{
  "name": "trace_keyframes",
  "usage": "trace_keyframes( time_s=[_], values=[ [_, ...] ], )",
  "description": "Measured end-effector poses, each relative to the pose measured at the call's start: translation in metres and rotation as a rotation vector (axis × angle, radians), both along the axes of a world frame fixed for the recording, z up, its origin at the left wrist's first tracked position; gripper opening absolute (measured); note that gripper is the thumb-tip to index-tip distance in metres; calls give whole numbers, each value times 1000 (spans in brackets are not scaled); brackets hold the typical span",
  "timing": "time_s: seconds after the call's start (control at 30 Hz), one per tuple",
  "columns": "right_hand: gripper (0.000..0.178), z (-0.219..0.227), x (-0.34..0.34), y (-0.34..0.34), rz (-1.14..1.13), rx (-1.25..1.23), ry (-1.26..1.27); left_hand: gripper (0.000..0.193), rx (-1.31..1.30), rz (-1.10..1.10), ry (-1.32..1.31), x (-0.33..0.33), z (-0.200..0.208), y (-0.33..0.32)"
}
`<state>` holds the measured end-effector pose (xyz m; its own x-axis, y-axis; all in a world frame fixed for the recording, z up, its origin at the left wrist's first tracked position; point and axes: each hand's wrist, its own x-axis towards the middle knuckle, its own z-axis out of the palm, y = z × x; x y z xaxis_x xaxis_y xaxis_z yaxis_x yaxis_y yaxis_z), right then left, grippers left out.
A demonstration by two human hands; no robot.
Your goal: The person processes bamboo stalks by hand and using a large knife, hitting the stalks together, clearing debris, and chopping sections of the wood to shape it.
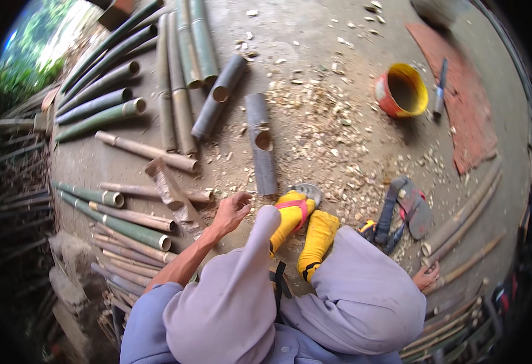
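Observation:
My left hand (233, 209) hovers above the chip-strewn ground beside my left knee. Its fingers are loosely bent and apart, with nothing visible in them. Just ahead of it lies a dark bamboo section (263, 145) with an oval hole cut in its upper side. A second dark bamboo section (220, 96), also notched, rests farther left. Beyond my right knee, my right hand (425, 276) is at the near end of a slim bamboo pole (469, 262). The knee hides part of that hand, so its grip is unclear. A rough wooden block (172, 191) lies left of my left hand.
Several bamboo poles (111, 112) lie at the left. Wood chips (332, 121) cover the middle ground. A red-and-yellow bucket (401, 91) stands far right, near a knife-like tool (440, 88) and a reddish sheet (460, 103). A sandal (414, 209) and tape measure (368, 230) lie nearer.

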<state>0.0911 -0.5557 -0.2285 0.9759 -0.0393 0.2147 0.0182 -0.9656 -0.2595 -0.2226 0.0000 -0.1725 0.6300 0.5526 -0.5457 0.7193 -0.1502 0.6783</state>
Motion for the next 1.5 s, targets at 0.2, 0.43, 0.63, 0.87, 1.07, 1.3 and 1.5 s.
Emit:
trace_keyframes(
  time_s=[0.2, 0.43, 0.63, 0.87, 1.07, 1.3, 1.5],
  values=[
    [42, -19, 10, 183, 632, 328, 339, 28, 290, 286, 3, -48, 5, -16],
    [36, -70, -10, 284, 797, 563, 778, 58, 937, 541, 323, -158, 11, -2],
    [28, -21, -69, 367, 1055, 488, 527, 112, 427, 953, -16, -190, -32, 37],
    [28, 1, -83, 355, 890, 533, 677, 108, 458, 675, 48, -144, -75, 94],
    [41, 36, -146, 182, 453, 286, 336, 104, 412, 590, 47, -142, -83, 91],
    [64, 50, -286, 84, -29, -33, 617, 99, 356, 456, 22, -135, -76, 85],
    [71, 33, -294, 82, -18, -131, 512, 95, 281, 394, 11, -135, -68, 63]
  ],
)
